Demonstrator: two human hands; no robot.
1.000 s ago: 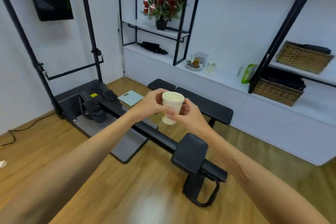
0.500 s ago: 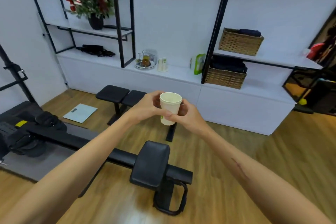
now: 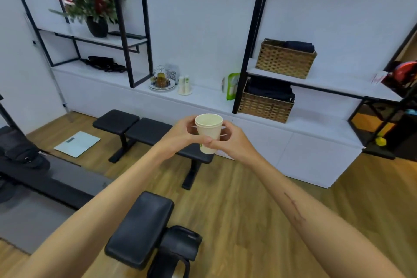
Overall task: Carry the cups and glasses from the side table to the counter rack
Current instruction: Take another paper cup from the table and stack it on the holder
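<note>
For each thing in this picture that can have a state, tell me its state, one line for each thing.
paper cup: upright, open, held in the air by both hands.
left hand: closed on the cup's side.
right hand: closed on the cup's side.
upper basket: open, dark fabric inside.
lower basket: open, dark fabric inside.
cups on the counter: upside down.

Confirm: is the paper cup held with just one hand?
No. Both the left hand and the right hand grip the paper cup, upright between them.

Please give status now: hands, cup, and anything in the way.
Both hands, left and right, grip the paper cup, upright, in the air. Counter ahead. Black bench stands between.
</note>
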